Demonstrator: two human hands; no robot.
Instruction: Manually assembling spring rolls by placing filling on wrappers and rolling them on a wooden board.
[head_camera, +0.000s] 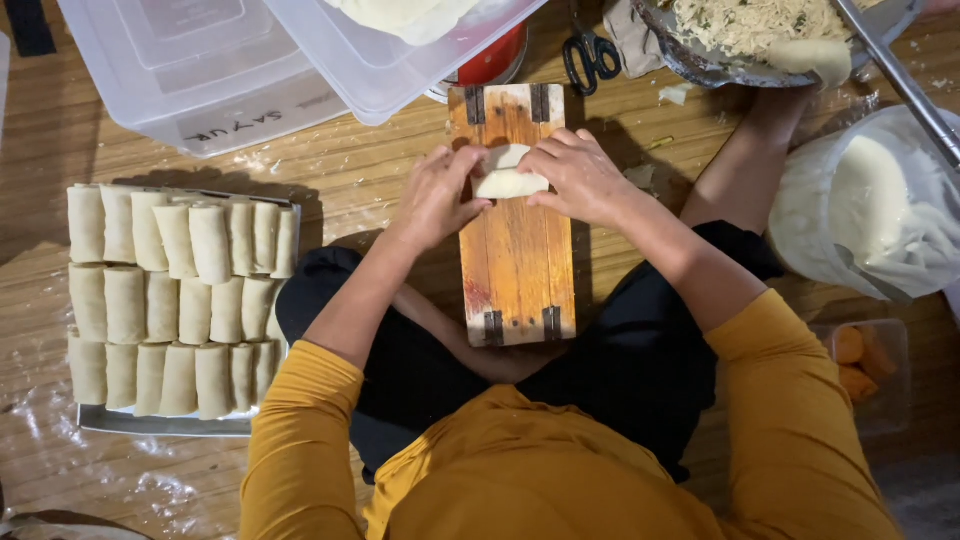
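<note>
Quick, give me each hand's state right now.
Left hand: fingers curled, pressing the left end of the pale roll on the wooden board.
Right hand: fingers closed on its right end.

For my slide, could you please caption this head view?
Both hands, left hand and right hand, roll a pale wrapper on a wooden board.

I am wearing a mustard-yellow top with sleeves pushed up above my elbows, leaving my forearms bare, and dark black trousers. My left hand (437, 195) and right hand (580, 178) are wearing no gloves.
</note>
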